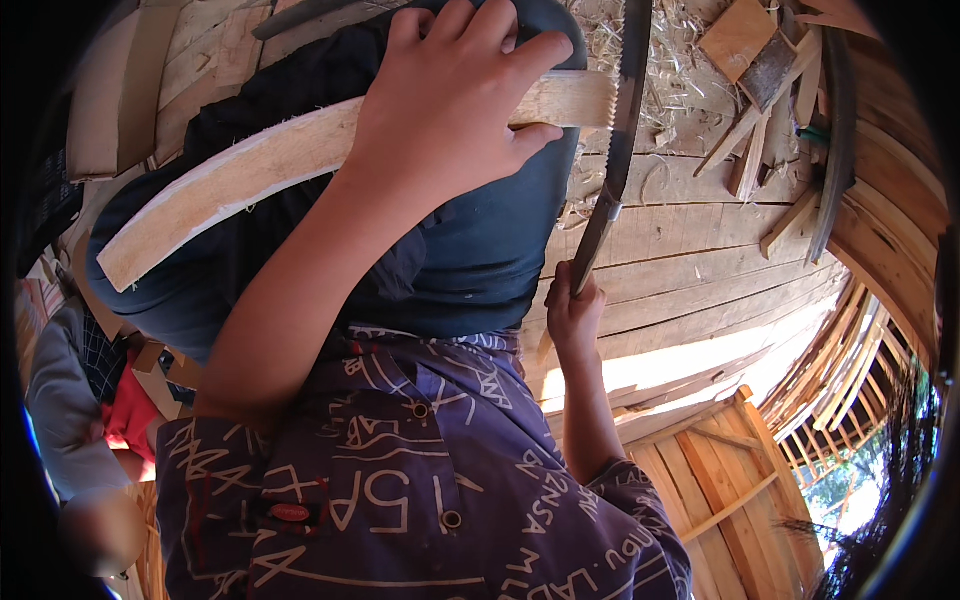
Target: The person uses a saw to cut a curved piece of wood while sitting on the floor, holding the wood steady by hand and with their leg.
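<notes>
A long, slightly curved strip of pale wood (245, 170) lies across my lap, over dark trousers and a bunched black cloth. My left hand (450, 105) is closed over the strip near its right end, thumb on the near edge and fingers over the far one. In my right hand (577, 312) is the handle of a handsaw (626, 105), held to the right of my thigh. Its long toothed blade points away from me, teeth facing left. The toothed edge meets the strip's right end; how deep it sits there, I cannot tell.
Shavings (660, 100) litter the plank floor (680, 240). Wood offcuts (750, 60) lie at the far right, beside a dark curved strip (838, 150). Thin sticks (850, 350) and a wooden panel (730, 480) stand at the right. Another person (75, 400) is at the left edge.
</notes>
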`<action>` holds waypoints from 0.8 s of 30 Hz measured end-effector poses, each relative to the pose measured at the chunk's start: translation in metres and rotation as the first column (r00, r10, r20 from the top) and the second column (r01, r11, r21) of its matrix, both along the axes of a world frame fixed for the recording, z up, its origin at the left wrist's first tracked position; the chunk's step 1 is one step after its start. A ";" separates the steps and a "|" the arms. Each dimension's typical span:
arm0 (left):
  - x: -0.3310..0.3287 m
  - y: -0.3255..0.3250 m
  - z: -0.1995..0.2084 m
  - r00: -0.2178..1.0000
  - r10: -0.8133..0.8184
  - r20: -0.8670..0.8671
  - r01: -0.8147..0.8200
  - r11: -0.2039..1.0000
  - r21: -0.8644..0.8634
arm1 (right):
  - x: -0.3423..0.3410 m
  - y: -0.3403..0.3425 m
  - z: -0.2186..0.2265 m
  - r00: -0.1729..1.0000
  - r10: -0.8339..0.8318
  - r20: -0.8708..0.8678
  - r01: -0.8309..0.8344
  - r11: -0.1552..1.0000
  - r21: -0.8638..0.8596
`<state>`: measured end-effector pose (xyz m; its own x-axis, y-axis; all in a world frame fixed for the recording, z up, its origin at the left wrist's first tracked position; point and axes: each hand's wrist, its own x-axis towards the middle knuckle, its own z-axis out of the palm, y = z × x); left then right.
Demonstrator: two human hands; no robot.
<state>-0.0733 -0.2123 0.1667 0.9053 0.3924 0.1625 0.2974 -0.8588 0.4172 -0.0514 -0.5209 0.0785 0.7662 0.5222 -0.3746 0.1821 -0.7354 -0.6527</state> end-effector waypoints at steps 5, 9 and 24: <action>-0.001 0.000 -0.006 0.999 0.026 0.022 -0.027 0.999 0.023 | 0.031 0.053 0.010 1.000 0.027 0.008 -0.027 0.999 0.019; -0.005 -0.002 -0.023 0.993 0.074 0.091 -0.075 0.997 0.011 | 0.027 0.047 0.016 1.000 -0.006 -0.005 0.005 0.999 -0.044; -0.007 -0.002 -0.026 0.989 0.084 0.124 -0.085 0.996 0.001 | 0.025 0.042 0.009 1.000 -0.014 -0.017 0.013 0.998 -0.053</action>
<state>-0.0802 -0.2144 0.1409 0.8416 0.4655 0.2740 0.3154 -0.8354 0.4502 -0.0264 -0.4789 0.0875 0.7661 0.4907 -0.4151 0.1604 -0.7714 -0.6157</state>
